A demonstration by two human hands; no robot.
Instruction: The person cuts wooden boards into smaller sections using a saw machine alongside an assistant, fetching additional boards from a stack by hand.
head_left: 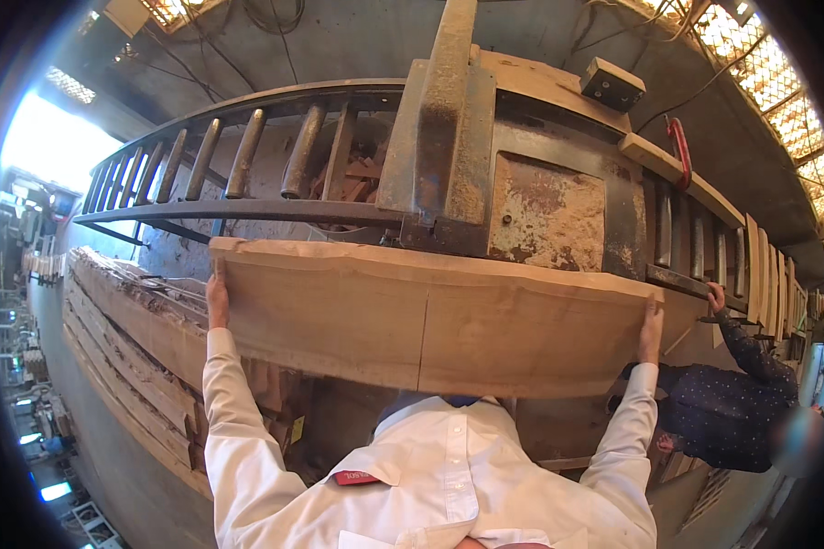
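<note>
A long, wide wooden plank (339,316) with a wavy upper edge spans the space in front of my chest. A thin dark line runs across its face near the middle. My left hand (217,300) is closed on the plank's left end. My right hand (651,331) grips its right end. Both arms are stretched forward and spread wide. Just beyond the plank's upper edge stands a worn metal machine (545,215) with a tall, dust-covered guard (444,128). Whether the plank touches the machine, I cannot tell.
A roller conveyor (247,212) extends left from the machine; wood offcuts (364,172) lie behind it. Rough planks (137,339) are stacked at left. At right, a red clamp (678,151) sits on a wooden rail (691,183). A co-worker in a dark dotted shirt (728,412) touches the right conveyor.
</note>
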